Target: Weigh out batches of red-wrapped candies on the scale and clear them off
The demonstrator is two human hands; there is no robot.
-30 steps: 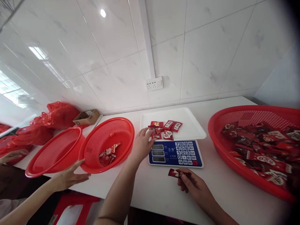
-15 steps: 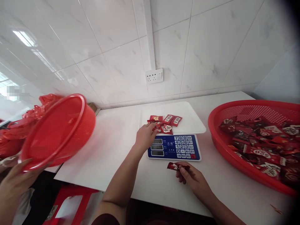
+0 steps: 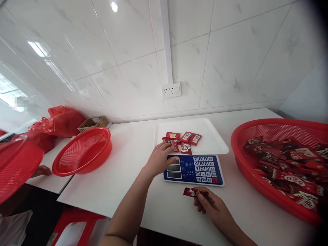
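Observation:
My left hand (image 3: pixel 162 159) reaches over the front edge of the scale's white pan (image 3: pixel 212 140), fingers stretched out and thumb apart over the display. Its fingertips are at a small pile of red snack packets (image 3: pixel 186 147) on the pan; whether they touch is hard to tell. The blue keypad panel of the digital scale (image 3: pixel 189 170) faces me. Below it, my right hand (image 3: pixel 210 203) is closed on a single red snack packet (image 3: pixel 190 192), pinched between thumb and fingers. To its right stands a large red basket (image 3: pixel 238 150) heaped with similar packets.
A second red basket (image 3: pixel 107 153) rests on the table's left part. Another red basket (image 3: pixel 20 164) is at the left edge, near a co-worker's hand (image 3: pixel 42 171). Behind are red plastic bags (image 3: pixel 64 121) and a cardboard box (image 3: pixel 93 123). A socket (image 3: pixel 171 90) is on the wall.
The tilted basket in a co-worker's hands is no longer where it was; one basket now rests on the table and another shows further left. My left hand's fingers have spread; my right hand keeps its packet.

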